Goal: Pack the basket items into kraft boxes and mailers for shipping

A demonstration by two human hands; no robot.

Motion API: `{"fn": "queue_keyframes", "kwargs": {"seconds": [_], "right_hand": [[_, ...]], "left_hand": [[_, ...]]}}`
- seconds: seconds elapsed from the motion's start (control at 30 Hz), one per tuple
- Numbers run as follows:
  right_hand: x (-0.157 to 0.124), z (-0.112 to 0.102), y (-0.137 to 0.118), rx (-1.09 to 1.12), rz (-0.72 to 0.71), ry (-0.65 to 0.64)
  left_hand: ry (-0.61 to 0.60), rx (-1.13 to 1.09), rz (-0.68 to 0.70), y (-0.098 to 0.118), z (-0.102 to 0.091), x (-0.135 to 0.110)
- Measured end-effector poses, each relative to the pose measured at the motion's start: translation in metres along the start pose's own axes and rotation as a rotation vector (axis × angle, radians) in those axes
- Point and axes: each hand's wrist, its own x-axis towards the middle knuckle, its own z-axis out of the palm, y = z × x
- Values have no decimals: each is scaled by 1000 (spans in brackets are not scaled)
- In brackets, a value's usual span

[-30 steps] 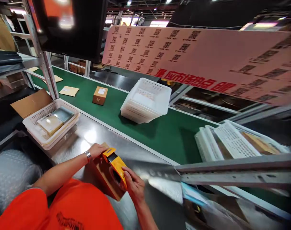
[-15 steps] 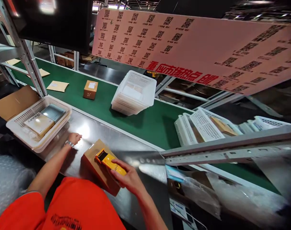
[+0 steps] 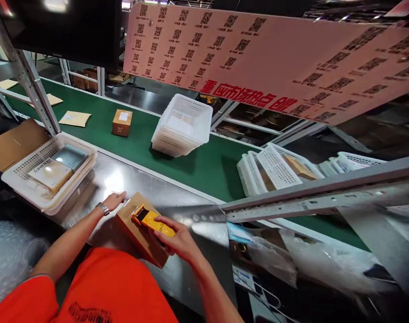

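Observation:
A brown cardboard box [image 3: 137, 231] lies on the steel worktop [image 3: 177, 202] in front of me. My right hand [image 3: 177, 237] is closed round a yellow tape dispenser [image 3: 150, 218] that rests on the box's top. My left hand [image 3: 115, 200] lies at the box's far left corner with its fingers stretched out, touching or nearly touching the box. A metal watch sits on that wrist.
A white basket [image 3: 17, 172] with two flat packs stands at the left. On the green conveyor [image 3: 204, 168] are a small brown box [image 3: 122, 123], envelopes and a stack of white baskets [image 3: 182, 125]. More baskets [image 3: 274, 168] lie at the right behind a metal rail [image 3: 318, 197].
My left hand went from the box out over the worktop and has come back to the box's corner. The right hand slid the dispenser along the box top. The view dropped slightly.

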Motion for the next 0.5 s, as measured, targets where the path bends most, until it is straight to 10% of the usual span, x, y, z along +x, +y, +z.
{"fn": "queue_keyframes", "kwargs": {"seconds": [0.27, 0.5], "right_hand": [[-15, -5, -17, -55, 2, -24], [-129, -102, 31, -44, 300, 38]], "left_hand": [[-156, 420, 45, 38, 2, -13], [-120, 391, 31, 36, -1, -10]]}}
